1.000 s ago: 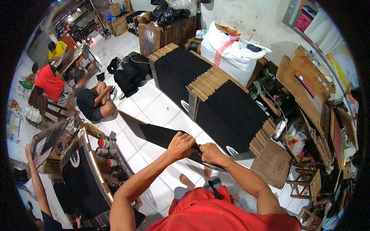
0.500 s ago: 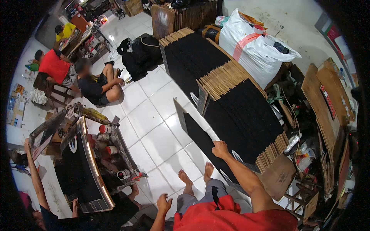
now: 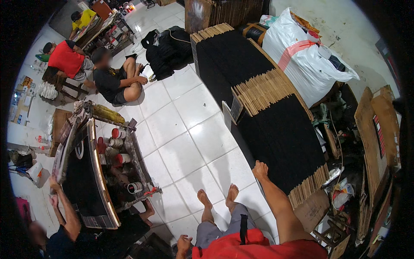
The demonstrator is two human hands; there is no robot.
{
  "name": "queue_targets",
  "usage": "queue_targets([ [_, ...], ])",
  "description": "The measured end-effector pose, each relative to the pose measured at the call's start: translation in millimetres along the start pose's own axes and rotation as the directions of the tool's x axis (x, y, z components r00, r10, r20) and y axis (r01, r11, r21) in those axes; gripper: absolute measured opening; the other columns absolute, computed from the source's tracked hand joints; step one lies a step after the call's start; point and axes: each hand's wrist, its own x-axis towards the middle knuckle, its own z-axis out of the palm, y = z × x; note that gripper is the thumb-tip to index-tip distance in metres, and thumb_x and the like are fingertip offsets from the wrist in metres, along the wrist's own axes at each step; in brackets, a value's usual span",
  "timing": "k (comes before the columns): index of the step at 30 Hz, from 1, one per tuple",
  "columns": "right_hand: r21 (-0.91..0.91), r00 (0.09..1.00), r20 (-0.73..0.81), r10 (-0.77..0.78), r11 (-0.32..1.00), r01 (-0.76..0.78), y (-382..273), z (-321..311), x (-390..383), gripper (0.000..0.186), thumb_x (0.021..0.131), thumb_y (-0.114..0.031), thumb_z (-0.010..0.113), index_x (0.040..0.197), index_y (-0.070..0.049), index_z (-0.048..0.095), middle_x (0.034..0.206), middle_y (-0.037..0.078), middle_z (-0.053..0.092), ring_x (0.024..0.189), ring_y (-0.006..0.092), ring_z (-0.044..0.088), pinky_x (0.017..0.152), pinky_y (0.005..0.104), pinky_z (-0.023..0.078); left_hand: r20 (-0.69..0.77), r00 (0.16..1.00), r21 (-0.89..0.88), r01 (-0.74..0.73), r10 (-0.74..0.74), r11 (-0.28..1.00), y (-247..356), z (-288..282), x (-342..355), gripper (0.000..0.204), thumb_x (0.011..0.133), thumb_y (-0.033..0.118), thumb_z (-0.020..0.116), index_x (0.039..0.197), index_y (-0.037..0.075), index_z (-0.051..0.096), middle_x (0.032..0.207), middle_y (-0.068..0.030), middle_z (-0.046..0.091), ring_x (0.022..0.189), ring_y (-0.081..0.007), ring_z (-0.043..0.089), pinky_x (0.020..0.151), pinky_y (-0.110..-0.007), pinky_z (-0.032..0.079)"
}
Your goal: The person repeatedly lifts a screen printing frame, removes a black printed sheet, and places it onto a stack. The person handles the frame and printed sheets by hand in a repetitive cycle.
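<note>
My right hand (image 3: 260, 169) is closed on the near upper edge of a thin board covered in black cloth (image 3: 244, 149). This board stands upright on its long edge, close along the left side of a long row of similar black cloth boards (image 3: 276, 129). Their bare brown ends show at the middle and near end of the row. Low in the picture, beside my grey shorts, my left hand (image 3: 184, 244) hangs with its fingers loosely bent and nothing visible in them. Part of it is cut off by the lower edge.
At left, a co-worker grips a frame (image 3: 69, 146) over a black panel (image 3: 86, 181). Beside it a rack holds several paint pots (image 3: 123, 158). One person (image 3: 116, 82) sits on the tiled floor (image 3: 181, 125) near black cloth (image 3: 168, 54). A white sack (image 3: 297, 60) stands behind the row.
The black cloth board has moved right, from standing angled away to lying close along the row, with my right hand still on it. My left hand has dropped lower. The co-worker's frame has swung down.
</note>
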Motion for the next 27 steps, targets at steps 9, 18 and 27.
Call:
queue_targets([
  [9, -0.102, 0.998, -0.038, 0.057, 0.993, -0.06, 13, -13, 19, 0.019, 0.073, -0.007, 0.056, 0.089, 0.003, 0.06, 0.086, 0.021, 0.065, 0.083, 0.0352, 0.063, 0.076, 0.0435, 0.05, -0.012, 1.0, -0.08, 0.012, -0.013, 0.997, 10, 4, 6, 0.042, 0.068, 0.027, 0.075, 0.096, 0.0, 0.061, 0.075, -0.0125, 0.064, 0.071, -0.0232, 0.063, 0.066, -0.033, 0.049],
  [18, -0.113, 0.993, -0.077, 0.095, 0.988, -0.103, 30, -24, 27, 0.021, 0.072, -0.007, 0.056, 0.089, 0.005, 0.062, 0.088, 0.022, 0.064, 0.085, 0.0361, 0.063, 0.079, 0.0437, 0.049, 0.002, 1.0, -0.261, 0.007, -0.007, 0.965, -28, 12, 8, 0.032, 0.068, 0.017, 0.075, 0.087, -0.002, 0.058, 0.074, -0.0088, 0.06, 0.066, -0.0168, 0.058, 0.058, -0.029, 0.047],
  [27, -0.172, 0.991, -0.115, 0.065, 0.982, -0.085, 43, -15, 33, 0.022, 0.073, -0.006, 0.056, 0.092, 0.004, 0.062, 0.085, 0.02, 0.065, 0.081, 0.0343, 0.064, 0.074, 0.0416, 0.051, 0.018, 1.0, -0.429, -0.007, 0.016, 0.903, -36, 13, 26, 0.026, 0.07, 0.01, 0.073, 0.088, 0.0, 0.058, 0.071, -0.0044, 0.057, 0.062, -0.0121, 0.053, 0.055, -0.026, 0.043],
])
